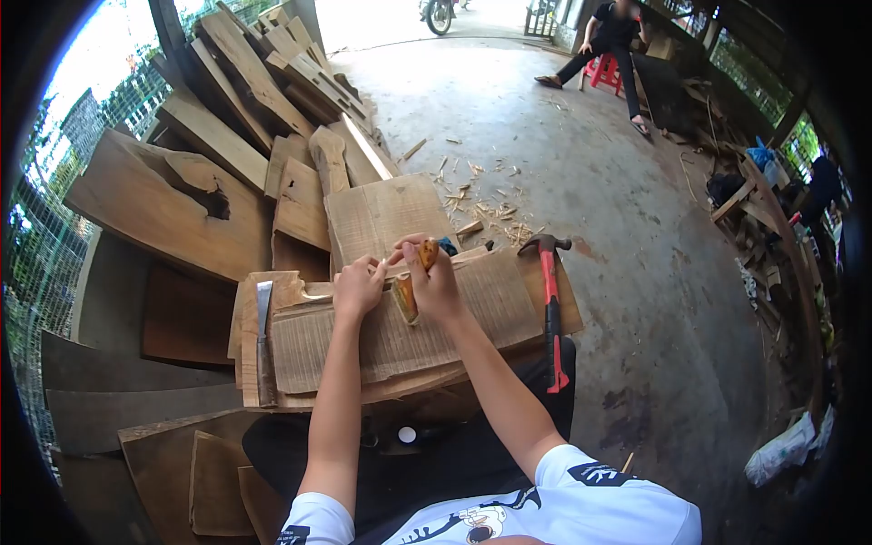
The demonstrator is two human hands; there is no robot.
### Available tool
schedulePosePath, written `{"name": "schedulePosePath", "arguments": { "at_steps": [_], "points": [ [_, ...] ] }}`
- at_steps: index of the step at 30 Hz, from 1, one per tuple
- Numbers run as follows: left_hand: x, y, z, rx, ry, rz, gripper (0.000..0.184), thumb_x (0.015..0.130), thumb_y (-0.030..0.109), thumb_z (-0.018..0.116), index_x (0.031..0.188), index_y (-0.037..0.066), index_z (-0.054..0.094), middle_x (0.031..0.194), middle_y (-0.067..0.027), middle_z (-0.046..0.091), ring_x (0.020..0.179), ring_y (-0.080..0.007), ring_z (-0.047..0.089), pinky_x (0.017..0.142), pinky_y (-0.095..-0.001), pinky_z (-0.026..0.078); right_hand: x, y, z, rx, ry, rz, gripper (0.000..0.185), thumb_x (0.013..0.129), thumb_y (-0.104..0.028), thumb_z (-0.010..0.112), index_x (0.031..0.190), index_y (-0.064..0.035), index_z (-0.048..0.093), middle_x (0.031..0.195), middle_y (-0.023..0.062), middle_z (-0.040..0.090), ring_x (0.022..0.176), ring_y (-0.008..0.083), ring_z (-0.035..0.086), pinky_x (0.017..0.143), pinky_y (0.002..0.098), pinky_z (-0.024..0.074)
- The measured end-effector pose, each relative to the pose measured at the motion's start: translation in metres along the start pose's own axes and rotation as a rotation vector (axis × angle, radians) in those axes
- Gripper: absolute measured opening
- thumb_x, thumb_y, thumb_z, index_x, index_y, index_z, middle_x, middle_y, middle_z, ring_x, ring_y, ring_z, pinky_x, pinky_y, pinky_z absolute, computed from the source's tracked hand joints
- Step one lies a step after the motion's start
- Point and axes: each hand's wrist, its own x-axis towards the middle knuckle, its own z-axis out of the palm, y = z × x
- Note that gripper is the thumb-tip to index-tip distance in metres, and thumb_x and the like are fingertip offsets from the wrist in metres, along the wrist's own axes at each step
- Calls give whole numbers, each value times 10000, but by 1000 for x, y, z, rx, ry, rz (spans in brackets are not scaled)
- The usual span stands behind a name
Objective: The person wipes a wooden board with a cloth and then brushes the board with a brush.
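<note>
My right hand [438,283] is closed around a glossy yellow-brown object [406,301], whose kind I cannot make out; part of it shows above the fingers and part below. Beside it, my left hand [360,289] has its fingers curled together near the right fingertips, and what they hold is hidden. Both hands are over a ridged wooden board [490,304] on a wooden block across my lap. A claw hammer [550,300] with a red and black handle lies at the board's right end. At the left end rests a flat-bladed chisel [264,350].
Large wooden slabs [173,200] lean in a stack on the left. Wood chips [495,213] lie on the concrete floor [663,336] ahead. Another person [613,32] sits on a red stool [604,73] at the back right. Scrap wood [758,213] lines the right side.
</note>
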Motion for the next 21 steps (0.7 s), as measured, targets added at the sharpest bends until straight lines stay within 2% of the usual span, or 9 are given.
{"name": "schedulePosePath", "arguments": {
  "at_steps": [3,4,7,9,12,13,15,16,21],
  "points": [
    [-1,1,0,-41,-29,-30,407,969,434,623,1105,76,758,977,-157,773,970,-347,738,887,-433,565,8,-6,-18,-557,110,-179,188,1070,-172,528,999,-35,635,832,95,711,827,274,710,899,403,514],
    [-1,1,-1,-48,-32,-27,409,970,435,623,1106,73,757,978,-158,773,968,-349,739,888,-434,564,9,-11,-23,-682,74,-170,84,1003,-100,570,993,-64,644,861,103,712,894,324,701,1023,489,438],
    [1,1,2,-50,-33,-16,412,976,441,619,1107,76,757,977,-155,774,964,-352,740,888,-437,564,4,0,-21,-1036,-67,-141,138,888,-39,638,1009,-96,674,943,107,727,1031,310,682,1130,574,337],
    [1,0,3,-75,-44,-55,404,976,468,603,1051,108,770,997,-196,763,1032,-381,710,993,-495,484,-1,11,-12,-820,-150,-58,155,882,-22,632,1013,-93,678,948,113,725,1026,324,680,1151,595,308],
    [0,1,0,-106,-59,-71,399,969,469,609,1059,114,769,1005,-202,760,1032,-383,710,996,-496,484,-2,4,5,-336,-49,-252,95,1022,-113,591,987,-43,644,916,123,718,904,262,684,982,431,480],
    [-3,1,1,-106,-67,-71,399,969,469,609,1059,114,769,1005,-202,760,1032,-383,710,996,-496,484,-3,-13,16,89,72,-19,175,1055,-161,582,958,-21,622,864,119,711,874,233,674,875,358,504],
    [-1,2,-1,-74,-30,-39,400,966,463,614,1065,107,766,1012,-204,759,1029,-392,709,997,-496,485,2,-11,15,118,43,119,166,1054,-146,577,951,-24,625,892,121,710,888,269,678,919,377,485],
    [-1,3,-2,-73,-30,-40,395,966,451,615,1060,97,766,1013,-201,760,1025,-385,712,994,-491,488,8,-13,9,-332,58,-258,98,1023,-112,594,982,-44,651,938,120,709,939,306,679,1048,463,437],
    [-2,3,-2,-84,-45,-39,396,969,452,611,1057,98,766,1005,-179,767,1033,-367,714,989,-483,490,7,-10,-5,-821,46,-392,126,909,-34,636,1020,-72,683,950,88,722,1000,314,672,1167,684,262]
  ]
}}
